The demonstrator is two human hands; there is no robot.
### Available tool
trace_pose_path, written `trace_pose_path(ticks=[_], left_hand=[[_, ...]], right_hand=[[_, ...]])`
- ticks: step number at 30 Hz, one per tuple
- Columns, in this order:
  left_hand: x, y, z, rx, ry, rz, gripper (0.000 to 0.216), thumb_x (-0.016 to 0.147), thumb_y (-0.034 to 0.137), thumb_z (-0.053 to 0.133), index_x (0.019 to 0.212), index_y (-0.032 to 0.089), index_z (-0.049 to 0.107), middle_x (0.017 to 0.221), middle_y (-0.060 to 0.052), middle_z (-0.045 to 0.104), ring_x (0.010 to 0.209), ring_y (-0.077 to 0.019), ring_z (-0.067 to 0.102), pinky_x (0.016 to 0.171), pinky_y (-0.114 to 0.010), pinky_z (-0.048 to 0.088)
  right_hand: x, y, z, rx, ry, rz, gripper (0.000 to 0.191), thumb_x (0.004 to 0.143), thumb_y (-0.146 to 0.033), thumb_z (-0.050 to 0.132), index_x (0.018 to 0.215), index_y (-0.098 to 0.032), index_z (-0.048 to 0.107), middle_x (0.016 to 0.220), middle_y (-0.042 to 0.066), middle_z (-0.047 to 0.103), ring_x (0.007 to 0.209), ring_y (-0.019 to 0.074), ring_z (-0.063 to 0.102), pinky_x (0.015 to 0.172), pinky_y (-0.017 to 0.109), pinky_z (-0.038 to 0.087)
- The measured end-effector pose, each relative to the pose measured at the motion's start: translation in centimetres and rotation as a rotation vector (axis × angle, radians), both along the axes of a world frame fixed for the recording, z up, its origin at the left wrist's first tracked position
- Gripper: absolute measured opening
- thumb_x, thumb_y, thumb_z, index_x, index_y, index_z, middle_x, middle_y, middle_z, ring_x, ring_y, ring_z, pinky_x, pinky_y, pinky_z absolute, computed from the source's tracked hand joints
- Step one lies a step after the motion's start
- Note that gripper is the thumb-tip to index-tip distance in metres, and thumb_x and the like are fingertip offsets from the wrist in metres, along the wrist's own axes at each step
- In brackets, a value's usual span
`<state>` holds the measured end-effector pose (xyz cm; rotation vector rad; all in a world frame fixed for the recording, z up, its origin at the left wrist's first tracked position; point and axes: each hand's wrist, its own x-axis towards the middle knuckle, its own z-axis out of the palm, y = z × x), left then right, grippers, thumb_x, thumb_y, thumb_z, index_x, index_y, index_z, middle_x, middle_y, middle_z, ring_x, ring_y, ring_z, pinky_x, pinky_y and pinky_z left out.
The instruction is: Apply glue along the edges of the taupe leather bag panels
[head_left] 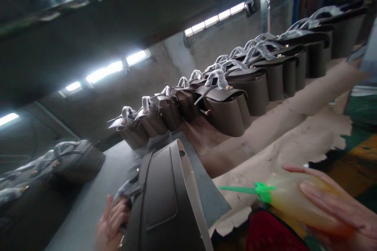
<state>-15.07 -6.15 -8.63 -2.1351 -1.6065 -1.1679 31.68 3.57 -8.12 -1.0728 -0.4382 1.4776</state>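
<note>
On grey bench (pixel 88 200), bags (pixel 224 106) in row, dim wkshop

No lettering, label, brand mark or number can be read anywhere in this blurred, tilted view, neither on the grey handbag (pixel 165 200) nearest the camera, nor on the row of handbags (pixel 235 90), nor on the squeeze bottle (pixel 294 200)

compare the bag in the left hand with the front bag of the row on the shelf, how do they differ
The held bag is gripped by the left hand and shows a flat panel side; the front row bag stands free on the shelf, flap forward. The row bag's handle is wrapped in pale film; any wrap on the held bag is unclear. Both are dark grey-brown. The right hand holds a squeeze bottle.
</note>
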Motion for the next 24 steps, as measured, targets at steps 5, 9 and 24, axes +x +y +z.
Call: trace_pose_path(ticks=[5,9,24], left_hand=[[-1.1,-0.2,-0.3,-0.041,-0.114,0.089,0.022,0.079,0.046,0.058,0.072,0.031,0.072,0.086,-0.002,0.072,0.087,-0.0203,0.066,0.111,-0.044,0.021],[-1.0,-0.2,0.1,0.006,-0.149,0.059,0.020,0.065,0.050,0.069,0.060,0.031,0.070,0.073,0.001,0.072,0.078,-0.0185,0.068,0.107,-0.037,0.030],[-1.4,-1.0,-1.0,-0.093,-0.317,0.120,0.014,0.072,0.040,0.066,0.064,0.029,0.071,0.075,0.002,0.071,0.087,-0.0151,0.065,0.111,-0.032,0.021]], right_hand=[[-1.3,1.1,1.9,0.126,-0.341,0.003,0.052,0.039,-0.055,0.077,0.083,-0.031,0.067,0.080,0.003,0.067,0.061,0.0210,0.061,0.045,0.023,0.050],[-2.6,1.9,2.6,0.308,-0.575,0.042,0.047,0.050,-0.061,0.069,0.084,-0.030,0.067,0.082,0.001,0.066,0.061,0.0202,0.060,0.043,0.024,0.050],[-5.2,4.1,2.6,0.671,-0.813,0.141,0.038,0.071,-0.054,0.061,0.097,-0.026,0.060,0.069,-0.003,0.061,0.054,0.0161,0.058,0.046,0.025,0.045]])
